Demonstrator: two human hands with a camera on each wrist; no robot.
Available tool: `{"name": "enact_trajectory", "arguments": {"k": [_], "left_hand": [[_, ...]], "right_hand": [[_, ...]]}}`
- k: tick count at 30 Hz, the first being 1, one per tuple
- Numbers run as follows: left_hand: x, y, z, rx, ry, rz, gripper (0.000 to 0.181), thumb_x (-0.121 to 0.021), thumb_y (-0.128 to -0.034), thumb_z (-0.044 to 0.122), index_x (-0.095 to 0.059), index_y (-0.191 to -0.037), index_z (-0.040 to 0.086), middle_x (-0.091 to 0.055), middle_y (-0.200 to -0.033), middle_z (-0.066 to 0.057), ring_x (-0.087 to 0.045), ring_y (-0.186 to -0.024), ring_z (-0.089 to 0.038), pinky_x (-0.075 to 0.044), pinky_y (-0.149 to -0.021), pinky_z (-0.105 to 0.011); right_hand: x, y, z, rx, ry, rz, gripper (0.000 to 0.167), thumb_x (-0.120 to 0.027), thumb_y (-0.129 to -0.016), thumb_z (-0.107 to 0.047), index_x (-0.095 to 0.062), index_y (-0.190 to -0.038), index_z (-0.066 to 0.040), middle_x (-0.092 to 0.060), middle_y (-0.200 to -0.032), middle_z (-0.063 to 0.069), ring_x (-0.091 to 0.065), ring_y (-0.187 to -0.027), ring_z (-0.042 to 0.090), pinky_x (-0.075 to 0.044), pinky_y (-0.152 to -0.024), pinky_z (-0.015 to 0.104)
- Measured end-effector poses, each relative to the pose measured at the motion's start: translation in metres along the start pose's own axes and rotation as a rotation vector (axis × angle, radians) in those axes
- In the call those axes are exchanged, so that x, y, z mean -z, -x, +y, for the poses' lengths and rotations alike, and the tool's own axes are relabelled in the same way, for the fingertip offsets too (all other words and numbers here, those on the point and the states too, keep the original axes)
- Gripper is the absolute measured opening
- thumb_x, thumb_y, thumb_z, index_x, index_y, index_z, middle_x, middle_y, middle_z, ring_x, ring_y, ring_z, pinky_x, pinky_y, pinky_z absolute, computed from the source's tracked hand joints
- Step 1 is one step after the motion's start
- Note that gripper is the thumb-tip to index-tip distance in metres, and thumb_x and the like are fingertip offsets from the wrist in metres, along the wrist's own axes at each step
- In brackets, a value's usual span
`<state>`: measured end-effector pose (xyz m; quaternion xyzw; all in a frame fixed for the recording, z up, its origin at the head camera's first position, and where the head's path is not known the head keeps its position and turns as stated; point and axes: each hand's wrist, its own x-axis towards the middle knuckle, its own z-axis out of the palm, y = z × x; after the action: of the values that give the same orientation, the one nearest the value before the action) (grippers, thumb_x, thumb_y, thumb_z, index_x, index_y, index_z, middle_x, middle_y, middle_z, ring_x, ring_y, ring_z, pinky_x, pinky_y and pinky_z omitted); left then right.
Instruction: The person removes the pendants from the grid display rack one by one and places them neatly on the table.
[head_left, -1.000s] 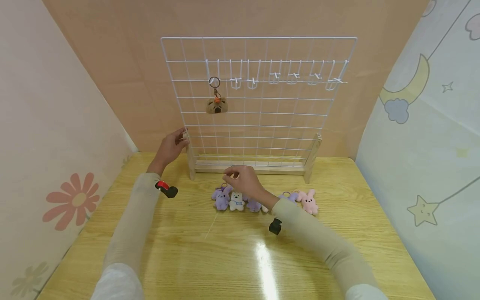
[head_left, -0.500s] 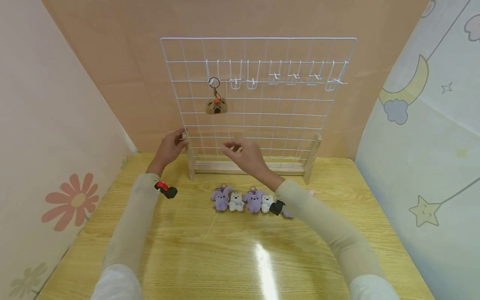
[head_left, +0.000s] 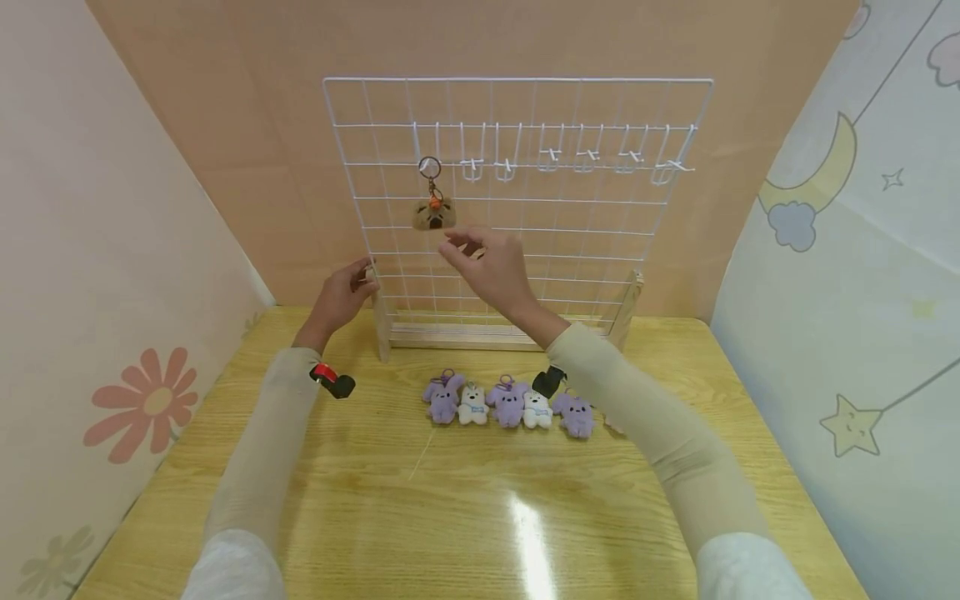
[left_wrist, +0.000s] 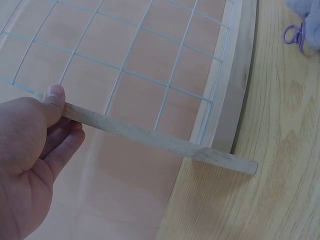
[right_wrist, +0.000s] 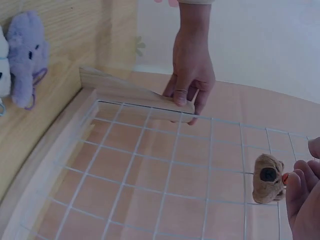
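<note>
My left hand [head_left: 341, 296] grips the top of the wooden upright [left_wrist: 130, 131] at the left end of a white wire grid rack [head_left: 517, 200], thumb on one side and fingers on the other. A brown bear-head keychain [head_left: 433, 214] hangs by its ring from the leftmost hook. Just below and right of it is my right hand [head_left: 495, 267], fingers loosely bent, with nothing visible between thumb and forefinger. In the right wrist view, my right hand [right_wrist: 306, 200] appears at the right edge, close to the brown bear-head keychain [right_wrist: 268, 178]; contact cannot be told.
Several white hooks [head_left: 587, 157] line the upper grid. On the table [head_left: 420, 517] in front of the rack lie purple bunny keychains [head_left: 443, 400] and white bear keychains [head_left: 473, 404] in a row. My right sleeve mostly covers a pink one [head_left: 613, 421].
My right hand has risen from low over the toys, across the grid, to just below the hanging bear keychain. The left hand stays on the upright.
</note>
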<state>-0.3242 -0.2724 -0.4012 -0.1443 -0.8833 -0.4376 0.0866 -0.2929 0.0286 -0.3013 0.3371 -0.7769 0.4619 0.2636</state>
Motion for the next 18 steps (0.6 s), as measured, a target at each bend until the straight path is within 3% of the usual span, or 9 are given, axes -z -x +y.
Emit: {"name": "enact_trajectory", "arguments": {"k": [18], "left_hand": [[0.001,0.000,0.000,0.007,-0.013,0.002,0.059,-0.056,-0.1073,0.019,-0.034,-0.159,0.001,-0.052,-0.148,-0.027,-0.055,-0.132,-0.042,-0.049,-0.106,-0.055]], "right_hand": [[-0.003,-0.054,-0.001,-0.205,-0.053,0.156,0.025,-0.074,-0.097,-0.023,-0.079,-0.110,-0.003,-0.078,-0.098,0.008,-0.069,-0.077,0.013,-0.054,-0.066,0.020]]}}
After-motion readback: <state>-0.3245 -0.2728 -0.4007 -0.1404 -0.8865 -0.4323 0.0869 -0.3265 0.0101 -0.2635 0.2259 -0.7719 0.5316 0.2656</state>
